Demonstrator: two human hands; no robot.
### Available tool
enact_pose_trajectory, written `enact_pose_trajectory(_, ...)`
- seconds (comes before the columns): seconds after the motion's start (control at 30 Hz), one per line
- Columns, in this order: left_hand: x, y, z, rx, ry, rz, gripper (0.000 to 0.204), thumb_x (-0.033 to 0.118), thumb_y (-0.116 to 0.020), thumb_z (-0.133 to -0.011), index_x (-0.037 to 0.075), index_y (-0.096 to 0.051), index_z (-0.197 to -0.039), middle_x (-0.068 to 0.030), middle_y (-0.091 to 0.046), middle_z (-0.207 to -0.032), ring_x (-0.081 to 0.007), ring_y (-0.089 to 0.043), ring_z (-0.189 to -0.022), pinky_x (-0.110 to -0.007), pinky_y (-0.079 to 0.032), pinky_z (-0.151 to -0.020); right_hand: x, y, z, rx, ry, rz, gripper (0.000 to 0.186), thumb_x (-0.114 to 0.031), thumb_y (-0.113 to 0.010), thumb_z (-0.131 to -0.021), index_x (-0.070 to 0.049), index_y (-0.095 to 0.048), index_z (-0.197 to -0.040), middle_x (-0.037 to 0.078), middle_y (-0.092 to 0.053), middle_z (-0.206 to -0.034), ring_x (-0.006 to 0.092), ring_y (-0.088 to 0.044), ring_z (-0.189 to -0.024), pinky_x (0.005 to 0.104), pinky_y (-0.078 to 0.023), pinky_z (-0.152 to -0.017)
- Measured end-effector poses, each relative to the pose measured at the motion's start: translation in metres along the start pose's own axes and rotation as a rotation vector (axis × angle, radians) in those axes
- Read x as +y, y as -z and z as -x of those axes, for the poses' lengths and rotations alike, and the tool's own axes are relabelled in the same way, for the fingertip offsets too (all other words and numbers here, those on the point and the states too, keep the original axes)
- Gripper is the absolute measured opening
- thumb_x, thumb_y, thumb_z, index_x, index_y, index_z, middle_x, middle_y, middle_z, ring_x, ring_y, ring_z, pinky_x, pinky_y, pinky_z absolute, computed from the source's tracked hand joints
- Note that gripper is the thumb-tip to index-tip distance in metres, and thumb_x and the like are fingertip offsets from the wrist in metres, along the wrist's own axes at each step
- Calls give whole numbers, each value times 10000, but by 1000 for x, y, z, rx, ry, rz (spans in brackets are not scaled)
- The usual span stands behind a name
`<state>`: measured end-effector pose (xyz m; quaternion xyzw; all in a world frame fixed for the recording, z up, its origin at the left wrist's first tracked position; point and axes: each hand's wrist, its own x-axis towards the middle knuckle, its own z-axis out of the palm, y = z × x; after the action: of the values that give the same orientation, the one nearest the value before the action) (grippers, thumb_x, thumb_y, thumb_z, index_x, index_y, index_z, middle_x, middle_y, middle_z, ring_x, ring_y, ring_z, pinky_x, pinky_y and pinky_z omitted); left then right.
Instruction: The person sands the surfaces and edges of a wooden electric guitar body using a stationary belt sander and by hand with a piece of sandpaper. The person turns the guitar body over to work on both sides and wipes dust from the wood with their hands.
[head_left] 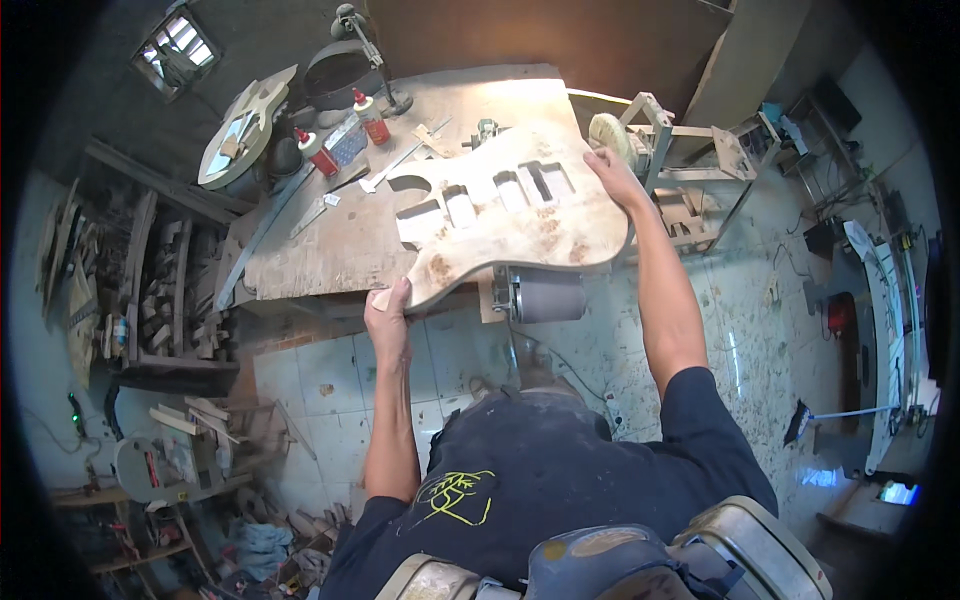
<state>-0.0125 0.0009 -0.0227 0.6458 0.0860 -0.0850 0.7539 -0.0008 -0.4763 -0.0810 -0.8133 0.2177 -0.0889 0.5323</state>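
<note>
I hold a pale wooden guitar body (540, 235) with routed cavities and brown burn-like marks up over the workbench. My left hand (388, 306) is closed on its lower left tip, thumb on the top face. My right hand (614, 180) grips its upper right edge. Just below the body, at the bench's front, is a grey belt-sander roller (550, 296) with a metal mount. Behind the body on the bench (300, 270) lie two red-capped glue bottles (368, 125), a steel square and other small tools, partly hidden by the body.
A desk lamp (390, 100) and a second guitar body (228, 150) stand at the back left. A wheeled machine on a wooden frame (710, 170) is right of the bench. Wood offcuts fill a rack (182, 280) at left, and a cable crosses the tiled floor (340, 370).
</note>
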Motion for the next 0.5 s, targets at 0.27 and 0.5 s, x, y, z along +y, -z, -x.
enact_pose_trajectory(0.27,37,-11,2,-172,192,-269,397,326,-782,-856,8,-581,-984,-149,-641,-1044,-224,-663,-877,-396,-601,-734,-36,50,106,-171,-111,-292,762,-364,-719,-915,-8,-397,-1506,118,-560,-1401,168,-536,-1232,322,-417,-1057)
enact_pose_trajectory(0.5,81,-146,-97,-553,-923,-1135,644,497,-669,-870,148,-549,-1397,-205,-405,-1538,-377,-372,-1432,-472,-335,-1148,-32,82,116,-51,-173,-319,797,-403,-746,-894,-32,-400,-1508,109,-564,-1394,178,-569,-1189,326,-446,-1031)
